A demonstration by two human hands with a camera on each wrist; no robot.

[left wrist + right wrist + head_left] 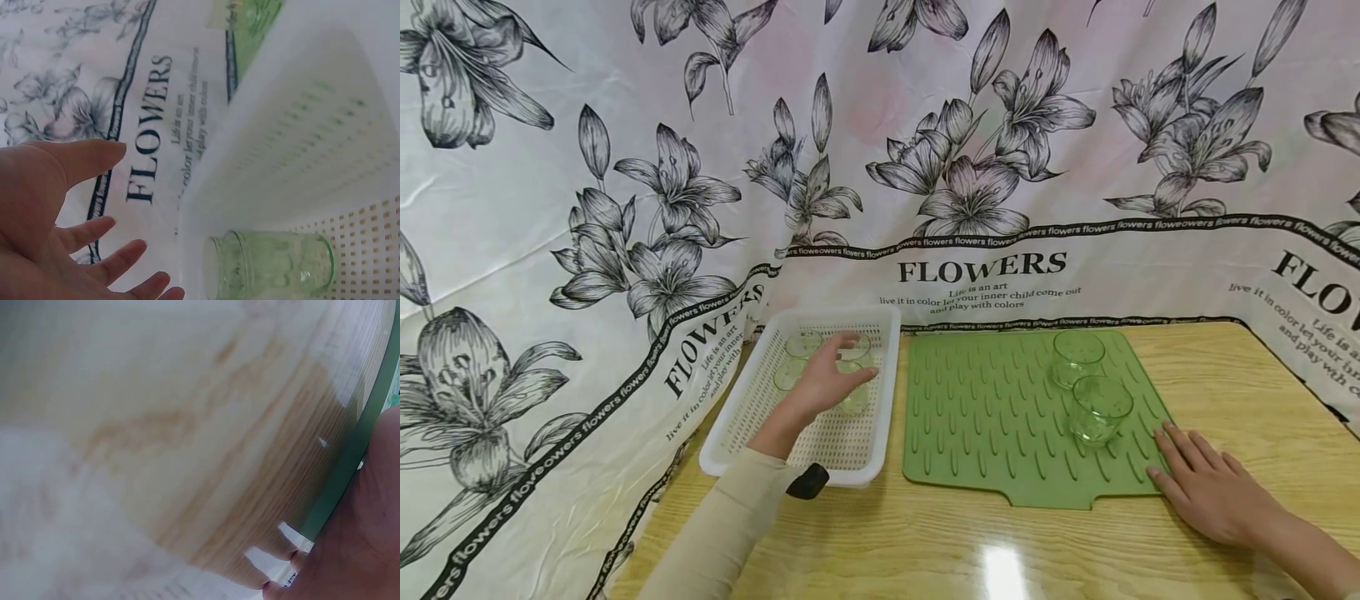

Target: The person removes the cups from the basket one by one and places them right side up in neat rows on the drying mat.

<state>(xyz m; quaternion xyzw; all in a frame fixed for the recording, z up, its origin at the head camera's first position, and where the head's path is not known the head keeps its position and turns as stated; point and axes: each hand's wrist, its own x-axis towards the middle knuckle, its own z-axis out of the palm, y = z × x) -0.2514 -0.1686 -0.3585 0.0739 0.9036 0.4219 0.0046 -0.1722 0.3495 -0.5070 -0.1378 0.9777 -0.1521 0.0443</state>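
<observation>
Over the white perforated basket (883, 400), my left hand (827, 379) reaches with thumb and fingers spread apart, holding nothing. Several clear green-tinted glasses (853, 400) stand inside the basket below it; the hand partly covers them. In the left wrist view, a glass (281, 262) shows by the basket wall, apart from the fingers. My right hand (1213, 487) lies flat with straight fingers at the right edge of the green drying mat (977, 417), fingertips right at its border. Two glasses stand on the mat's right side, a nearer glass (1099, 410) and a farther glass (1077, 358).
All of this sits on a light wooden table (917, 542). A white cloth (985, 292) printed with flowers and lettering hangs behind and along the left side. The basket stands just left of the mat, with a narrow strip of table between them.
</observation>
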